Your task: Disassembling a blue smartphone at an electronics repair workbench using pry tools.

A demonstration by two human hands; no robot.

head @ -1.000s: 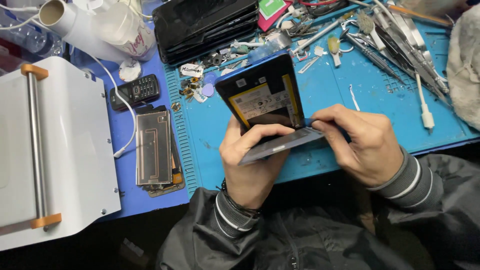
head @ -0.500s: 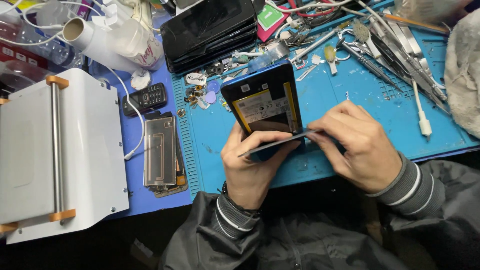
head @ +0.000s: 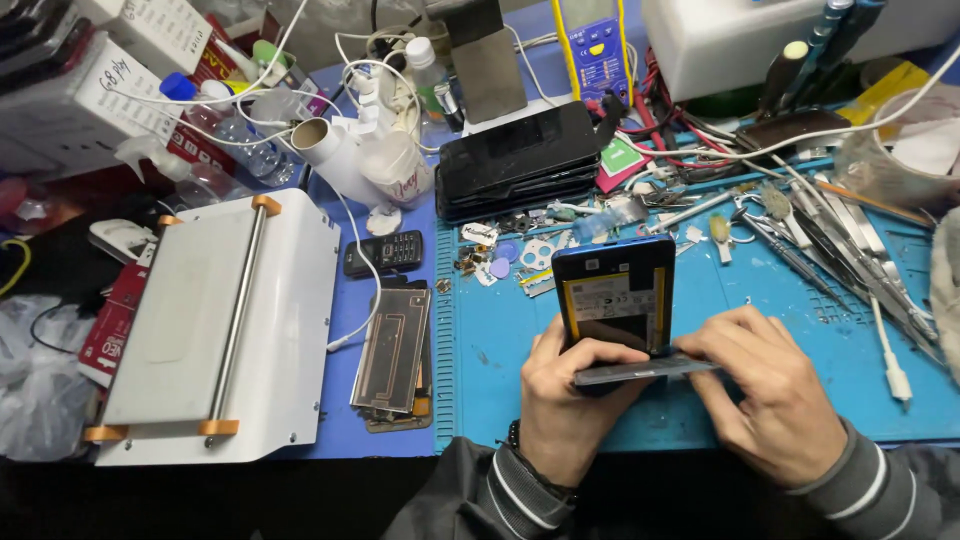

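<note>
At lower centre, the left hand clamps its fingers round an opened phone (battery showing), while the right hand pinches a thin grey panel against it.

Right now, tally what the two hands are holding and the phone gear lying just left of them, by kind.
Opened phone: 1
Thin grey panel: 1
Small keypad phone: 1
Stack of back covers: 1
Total: 4

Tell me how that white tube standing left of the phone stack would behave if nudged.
The white tube looks hollow with an open top, so probably light. It stands tilted among loose cables, so it may tip easily. Being round, it would likely roll once down.
</note>
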